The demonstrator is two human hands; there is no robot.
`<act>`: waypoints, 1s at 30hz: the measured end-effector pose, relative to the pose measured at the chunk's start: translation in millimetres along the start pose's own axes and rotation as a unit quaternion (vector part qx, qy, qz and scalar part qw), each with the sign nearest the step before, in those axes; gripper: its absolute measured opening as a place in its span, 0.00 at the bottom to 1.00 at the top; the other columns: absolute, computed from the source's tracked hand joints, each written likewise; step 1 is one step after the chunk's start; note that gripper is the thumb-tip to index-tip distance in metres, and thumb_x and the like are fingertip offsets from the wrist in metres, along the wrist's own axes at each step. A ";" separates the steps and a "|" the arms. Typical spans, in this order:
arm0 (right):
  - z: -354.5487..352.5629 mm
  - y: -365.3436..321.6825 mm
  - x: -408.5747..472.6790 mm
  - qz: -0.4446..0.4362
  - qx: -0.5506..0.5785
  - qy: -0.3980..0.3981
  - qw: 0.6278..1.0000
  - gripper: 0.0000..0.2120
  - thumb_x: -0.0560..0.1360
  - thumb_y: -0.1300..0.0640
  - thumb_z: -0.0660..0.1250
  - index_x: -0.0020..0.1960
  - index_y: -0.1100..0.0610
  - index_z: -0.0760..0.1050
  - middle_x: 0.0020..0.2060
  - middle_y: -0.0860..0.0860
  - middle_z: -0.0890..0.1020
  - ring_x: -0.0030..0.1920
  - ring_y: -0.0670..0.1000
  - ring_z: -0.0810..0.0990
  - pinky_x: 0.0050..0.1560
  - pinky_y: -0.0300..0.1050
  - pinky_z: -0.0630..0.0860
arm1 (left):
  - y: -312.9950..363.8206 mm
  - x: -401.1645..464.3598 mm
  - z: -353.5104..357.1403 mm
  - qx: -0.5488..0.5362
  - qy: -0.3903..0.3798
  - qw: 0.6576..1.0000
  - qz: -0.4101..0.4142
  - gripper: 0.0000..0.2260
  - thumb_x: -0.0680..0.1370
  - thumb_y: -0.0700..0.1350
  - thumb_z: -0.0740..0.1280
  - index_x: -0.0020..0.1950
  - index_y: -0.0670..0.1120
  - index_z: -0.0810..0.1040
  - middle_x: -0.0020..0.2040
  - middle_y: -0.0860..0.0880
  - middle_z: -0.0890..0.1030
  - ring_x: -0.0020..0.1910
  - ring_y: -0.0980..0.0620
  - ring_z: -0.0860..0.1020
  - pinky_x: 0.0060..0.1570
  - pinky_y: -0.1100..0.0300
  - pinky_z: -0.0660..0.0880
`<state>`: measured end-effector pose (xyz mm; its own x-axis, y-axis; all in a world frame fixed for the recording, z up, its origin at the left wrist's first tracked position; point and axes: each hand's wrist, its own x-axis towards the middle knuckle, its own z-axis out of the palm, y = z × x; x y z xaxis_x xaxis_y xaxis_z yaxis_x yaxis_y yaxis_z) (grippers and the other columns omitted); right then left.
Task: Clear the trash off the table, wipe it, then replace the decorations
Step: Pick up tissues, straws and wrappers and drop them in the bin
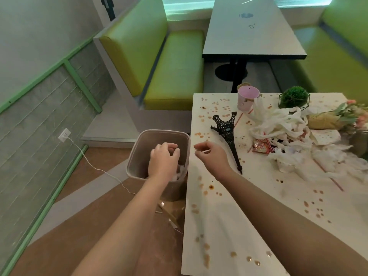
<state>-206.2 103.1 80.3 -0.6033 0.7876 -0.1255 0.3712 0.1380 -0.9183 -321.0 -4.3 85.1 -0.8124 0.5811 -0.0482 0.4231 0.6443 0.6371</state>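
Left hand [163,156]: fingers loosely curled, grasping nothing, over square taupe plastic bin [139,148]. Right hand [211,154]: pinching 1 thin stick [203,151]. Crumpled white tissue heap [278,124] on stained table [249,206], beside black lattice tower model [227,132].

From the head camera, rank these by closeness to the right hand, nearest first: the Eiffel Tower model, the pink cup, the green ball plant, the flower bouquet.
Measured from the right hand:
1. Eiffel Tower model, lying on the table just to the hand's right.
2. Pink cup, upright near the table's far edge.
3. Green ball plant, farther right along that far edge.
4. Flower bouquet, at the frame's right edge.
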 end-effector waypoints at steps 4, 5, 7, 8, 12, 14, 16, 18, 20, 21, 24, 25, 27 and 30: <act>-48.6 29.9 -0.6 0.057 -0.001 0.061 0.997 0.07 0.75 0.62 0.67 0.49 0.52 0.80 0.39 0.47 0.79 0.38 0.47 0.76 0.35 0.34 0.69 | 38.6 -2.5 28.5 -0.053 -0.043 0.997 0.033 0.09 0.80 0.55 0.62 0.54 0.53 0.78 0.51 0.55 0.79 0.50 0.54 0.77 0.51 0.52 0.78; -60.8 38.6 -1.5 0.071 -0.005 0.074 0.995 0.08 0.75 0.63 0.67 0.48 0.52 0.80 0.38 0.48 0.80 0.38 0.48 0.76 0.35 0.36 0.70 | 47.5 -3.7 37.1 -0.053 -0.060 0.996 0.043 0.09 0.80 0.55 0.62 0.54 0.53 0.78 0.51 0.55 0.79 0.49 0.55 0.77 0.50 0.53 0.78; -84.3 56.3 -3.6 0.092 -0.013 0.095 0.991 0.07 0.74 0.63 0.66 0.48 0.53 0.80 0.39 0.51 0.81 0.36 0.48 0.76 0.33 0.35 0.70 | 63.7 -6.9 54.3 -0.046 -0.095 0.993 0.053 0.09 0.80 0.54 0.62 0.54 0.53 0.79 0.50 0.55 0.80 0.47 0.56 0.77 0.46 0.57 0.75; -99.1 65.1 -4.0 0.101 -0.018 0.106 0.989 0.07 0.75 0.63 0.66 0.48 0.54 0.80 0.40 0.51 0.81 0.36 0.47 0.76 0.32 0.33 0.69 | 74.2 -9.0 65.5 -0.041 -0.111 0.991 0.056 0.09 0.81 0.55 0.62 0.55 0.53 0.79 0.50 0.56 0.80 0.47 0.56 0.77 0.43 0.58 0.74; -141.6 97.2 -4.3 0.127 -0.048 0.129 0.982 0.09 0.75 0.63 0.65 0.52 0.53 0.80 0.43 0.49 0.81 0.38 0.46 0.76 0.33 0.37 0.68 | 105.3 -21.5 105.5 -0.047 -0.165 0.984 0.045 0.09 0.81 0.53 0.62 0.57 0.52 0.78 0.50 0.55 0.79 0.48 0.55 0.77 0.43 0.59 0.73; -162.8 115.0 -3.5 0.143 -0.066 0.129 0.979 0.09 0.76 0.63 0.64 0.51 0.53 0.79 0.42 0.48 0.79 0.35 0.46 0.75 0.31 0.39 0.69 | 119.3 -29.1 129.0 -0.047 -0.187 0.981 0.033 0.09 0.81 0.52 0.62 0.56 0.52 0.79 0.50 0.54 0.79 0.50 0.53 0.77 0.47 0.57 0.74; -179.6 131.2 -2.8 0.148 -0.079 0.129 0.977 0.09 0.76 0.63 0.63 0.51 0.53 0.79 0.42 0.48 0.79 0.35 0.47 0.76 0.32 0.40 0.72 | 128.6 -34.9 146.9 -0.042 -0.207 0.977 0.026 0.09 0.81 0.52 0.62 0.55 0.52 0.79 0.51 0.54 0.80 0.49 0.53 0.78 0.47 0.57 0.74; -199.2 145.7 1.5 0.157 -0.097 0.126 0.975 0.09 0.76 0.64 0.64 0.51 0.53 0.78 0.43 0.50 0.79 0.36 0.46 0.77 0.31 0.39 0.72 | 141.0 -37.2 166.8 -0.031 -0.224 0.974 0.018 0.09 0.81 0.53 0.62 0.56 0.52 0.78 0.52 0.55 0.79 0.48 0.54 0.77 0.47 0.58 0.74; -219.0 161.9 7.2 0.166 -0.123 0.123 0.971 0.09 0.75 0.64 0.64 0.51 0.53 0.78 0.46 0.51 0.79 0.39 0.47 0.77 0.32 0.39 0.70 | 154.4 -39.7 187.7 -0.027 -0.238 0.971 0.003 0.09 0.80 0.54 0.62 0.56 0.53 0.78 0.53 0.55 0.79 0.48 0.54 0.77 0.47 0.57 0.75; -226.9 169.7 9.8 0.166 -0.136 0.126 0.969 0.08 0.75 0.63 0.65 0.52 0.53 0.77 0.48 0.52 0.79 0.42 0.49 0.78 0.33 0.39 0.69 | 159.5 -41.5 196.9 -0.027 -0.246 0.969 -0.005 0.09 0.80 0.55 0.62 0.56 0.54 0.77 0.53 0.55 0.79 0.49 0.54 0.77 0.48 0.56 0.75; -250.4 193.1 16.3 0.170 -0.162 0.130 0.963 0.08 0.76 0.58 0.67 0.55 0.54 0.75 0.53 0.52 0.76 0.50 0.50 0.76 0.34 0.38 0.69 | 176.5 -48.5 230.7 -0.032 -0.282 0.958 -0.034 0.14 0.80 0.57 0.63 0.60 0.52 0.75 0.56 0.53 0.79 0.51 0.54 0.76 0.47 0.57 0.74; -255.1 199.2 17.1 0.172 -0.166 0.127 0.963 0.09 0.77 0.56 0.67 0.56 0.55 0.74 0.54 0.52 0.75 0.51 0.50 0.75 0.35 0.39 0.69 | 180.6 -50.0 240.9 -0.031 -0.291 0.955 -0.042 0.17 0.79 0.59 0.63 0.63 0.51 0.75 0.58 0.52 0.79 0.54 0.53 0.76 0.50 0.56 0.75; -260.8 208.2 18.9 0.174 -0.173 0.117 0.962 0.13 0.77 0.52 0.68 0.59 0.55 0.74 0.56 0.51 0.75 0.53 0.50 0.75 0.37 0.40 0.69 | 185.9 -50.6 259.8 -0.009 -0.296 0.953 -0.058 0.26 0.76 0.64 0.64 0.68 0.49 0.73 0.61 0.50 0.78 0.63 0.49 0.73 0.56 0.53 0.74; -271.7 220.1 23.6 0.182 -0.157 0.101 0.965 0.17 0.76 0.48 0.70 0.60 0.54 0.74 0.54 0.48 0.77 0.51 0.48 0.76 0.38 0.40 0.69 | 198.4 -50.8 288.9 0.045 -0.269 0.958 -0.088 0.36 0.72 0.70 0.64 0.71 0.48 0.70 0.64 0.48 0.76 0.67 0.46 0.69 0.58 0.50 0.72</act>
<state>53.1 315.2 -22.8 -0.2535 0.9149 -0.3140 0.7474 -0.0208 -0.6641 -79.8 237.6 -8.3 -0.5604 0.6156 -0.5540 0.3500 0.7823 0.5153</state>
